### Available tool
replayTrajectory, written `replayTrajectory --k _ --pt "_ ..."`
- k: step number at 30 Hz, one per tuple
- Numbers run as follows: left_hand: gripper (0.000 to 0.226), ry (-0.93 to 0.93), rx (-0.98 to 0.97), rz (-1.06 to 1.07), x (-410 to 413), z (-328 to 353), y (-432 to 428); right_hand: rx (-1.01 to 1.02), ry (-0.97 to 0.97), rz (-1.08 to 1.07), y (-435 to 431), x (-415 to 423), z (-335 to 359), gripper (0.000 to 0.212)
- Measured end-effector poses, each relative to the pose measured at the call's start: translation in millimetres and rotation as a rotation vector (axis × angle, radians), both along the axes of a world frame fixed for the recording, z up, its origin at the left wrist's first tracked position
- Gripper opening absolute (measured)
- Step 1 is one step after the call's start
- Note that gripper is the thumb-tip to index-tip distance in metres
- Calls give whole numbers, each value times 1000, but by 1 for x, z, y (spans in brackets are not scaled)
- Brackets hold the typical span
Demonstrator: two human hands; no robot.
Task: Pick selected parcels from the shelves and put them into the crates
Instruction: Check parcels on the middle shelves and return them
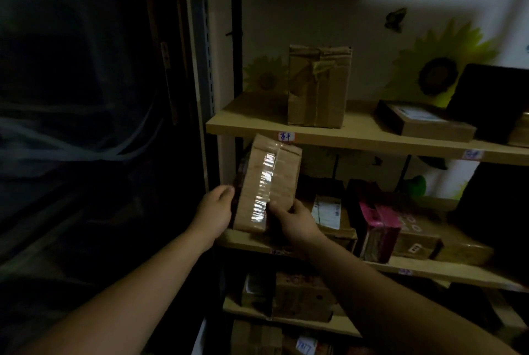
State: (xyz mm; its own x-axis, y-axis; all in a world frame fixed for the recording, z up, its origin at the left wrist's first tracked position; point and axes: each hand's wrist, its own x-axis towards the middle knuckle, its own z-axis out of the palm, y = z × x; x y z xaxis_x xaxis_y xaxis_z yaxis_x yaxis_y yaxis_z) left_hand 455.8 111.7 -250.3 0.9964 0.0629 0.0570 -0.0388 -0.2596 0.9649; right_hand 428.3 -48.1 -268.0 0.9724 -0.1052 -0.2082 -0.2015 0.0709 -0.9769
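Note:
A brown cardboard parcel (269, 182) with a shiny tape strip down its middle stands tilted at the left end of the middle shelf (446, 270). My left hand (214, 211) grips its lower left edge. My right hand (292, 218) holds its lower right corner, thumb on the tape. The parcel's base is lifted slightly over the shelf's front edge. No crate is in view.
A tall taped box (317, 87) stands on the upper shelf (357, 137), with a flat box (426, 122) and a dark parcel (492, 99) to its right. Beside the held parcel lie a labelled box (329, 217) and a pink-taped box (380, 231). More boxes (297, 296) sit below. Left is dark.

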Motion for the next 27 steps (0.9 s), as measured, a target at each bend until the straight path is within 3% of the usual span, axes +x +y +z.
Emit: replayTrajectory --k 2,5,7,10,13,15,17,20,23,27 --pt "20 -42 65 -8 4 -3 6 21 -22 -4 -5 -2 1 41" --pt "52 15 19 -67 3 -1 12 19 -87 -42 -3 -7 5 34" --pt "65 141 -104 -92 3 2 16 13 -117 -16 -3 -11 10 41" --pt "49 264 -262 -146 7 -5 22 -132 -173 16 -2 -9 11 60" --pt "32 236 -260 -112 7 -10 19 -312 -159 32 4 -8 10 63" --pt "31 174 -207 -77 6 -11 19 -327 -83 51 5 -7 7 83" --pt "36 120 -137 -47 3 -12 21 -357 -33 92 3 -5 4 89" --pt "44 50 -61 -71 -5 -11 30 -103 -38 181 -2 -4 1 58" --pt "51 -8 -67 -51 -6 -18 42 -77 -139 171 -4 -8 -7 29" --pt "59 -38 -66 -13 -7 -25 47 -140 -212 157 3 -9 -13 28"
